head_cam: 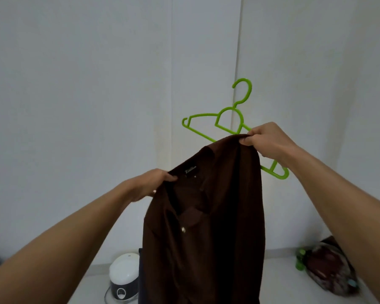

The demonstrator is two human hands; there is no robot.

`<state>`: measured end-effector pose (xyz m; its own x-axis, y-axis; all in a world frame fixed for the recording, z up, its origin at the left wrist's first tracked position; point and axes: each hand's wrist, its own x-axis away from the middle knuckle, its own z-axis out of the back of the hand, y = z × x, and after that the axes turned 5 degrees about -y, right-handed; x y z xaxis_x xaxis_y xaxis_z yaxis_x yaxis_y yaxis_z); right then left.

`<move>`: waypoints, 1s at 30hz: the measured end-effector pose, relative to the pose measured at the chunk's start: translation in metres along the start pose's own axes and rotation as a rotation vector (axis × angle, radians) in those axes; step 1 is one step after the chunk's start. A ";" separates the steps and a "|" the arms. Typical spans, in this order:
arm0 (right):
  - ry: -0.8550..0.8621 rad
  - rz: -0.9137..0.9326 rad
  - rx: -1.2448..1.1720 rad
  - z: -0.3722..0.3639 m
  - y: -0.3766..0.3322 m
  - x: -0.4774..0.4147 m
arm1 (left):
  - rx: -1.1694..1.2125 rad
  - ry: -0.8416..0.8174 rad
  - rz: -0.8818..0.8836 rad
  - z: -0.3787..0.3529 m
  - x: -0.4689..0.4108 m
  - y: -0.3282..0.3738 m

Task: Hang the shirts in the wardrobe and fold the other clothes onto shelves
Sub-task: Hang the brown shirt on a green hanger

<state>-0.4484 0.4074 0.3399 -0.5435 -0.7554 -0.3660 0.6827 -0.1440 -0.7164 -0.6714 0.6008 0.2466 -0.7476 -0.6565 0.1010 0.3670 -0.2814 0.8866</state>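
A dark brown collared shirt [206,216] hangs in the air in front of me, its label facing me. My left hand [151,183] pinches the collar at the left. My right hand [270,141] grips the shirt's other shoulder together with a bright green plastic hanger [219,119]. The hanger is tilted, its hook pointing up and its right end sticking out below my right wrist. The hanger's middle part is hidden behind the shirt. No wardrobe rail or shelf is in view.
White wall panels [97,106] fill the background. On the floor stand a white rice cooker [124,275] at the lower left of the shirt, and a bag of clothes [329,266] with a green bottle [301,260] at the right.
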 end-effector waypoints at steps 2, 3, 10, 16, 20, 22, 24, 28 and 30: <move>-0.039 -0.024 0.036 0.006 0.006 0.004 | 0.111 0.020 0.011 0.011 0.002 0.014; -0.067 -0.035 0.049 0.008 0.008 0.007 | 0.167 0.037 0.004 0.016 0.004 0.023; 0.120 0.126 0.170 0.021 0.030 0.021 | 0.216 0.136 -0.026 0.028 0.020 0.076; 0.139 0.240 0.099 0.060 0.031 0.036 | 0.117 0.208 0.044 0.044 0.032 0.082; 0.083 0.188 -0.066 0.076 0.035 0.040 | 0.083 0.268 0.077 0.060 0.041 0.083; 0.051 0.163 -0.137 0.075 0.034 0.039 | 0.071 0.282 0.083 0.067 0.046 0.085; 0.021 0.180 -0.146 0.068 0.031 0.038 | 0.048 0.270 0.082 0.071 0.051 0.088; 0.001 0.268 -0.070 0.051 0.025 0.033 | -0.001 0.226 0.076 0.070 0.059 0.099; 0.014 0.296 -0.039 0.048 0.022 0.030 | -0.034 0.202 0.071 0.066 0.063 0.107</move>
<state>-0.4261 0.3512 0.3415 -0.3307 -0.7517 -0.5706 0.7934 0.1058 -0.5994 -0.7158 0.5759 0.3772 -0.5946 -0.8012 0.0670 0.4354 -0.2508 0.8646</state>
